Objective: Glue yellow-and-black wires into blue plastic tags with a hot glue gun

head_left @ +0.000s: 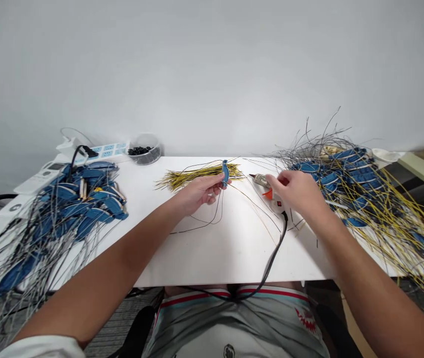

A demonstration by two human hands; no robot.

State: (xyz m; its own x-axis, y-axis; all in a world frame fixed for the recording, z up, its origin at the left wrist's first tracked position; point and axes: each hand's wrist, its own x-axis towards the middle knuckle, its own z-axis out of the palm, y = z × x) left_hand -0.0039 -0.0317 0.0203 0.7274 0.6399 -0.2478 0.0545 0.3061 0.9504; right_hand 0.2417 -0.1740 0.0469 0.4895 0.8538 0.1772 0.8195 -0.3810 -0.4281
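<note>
Blue held piece (pixel 226 173) and glue gun (pixel 267 193) each number one.

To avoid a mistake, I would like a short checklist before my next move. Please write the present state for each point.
1. Blue piece held in left hand: ok.
2. Nozzle tip apart from left hand: ok.
3. Right hand gripping glue gun firmly: cannot tell.
4. Glue gun hot: cannot tell.
5. Black cord kept on the table: not ok, it runs over the front edge.
</note>
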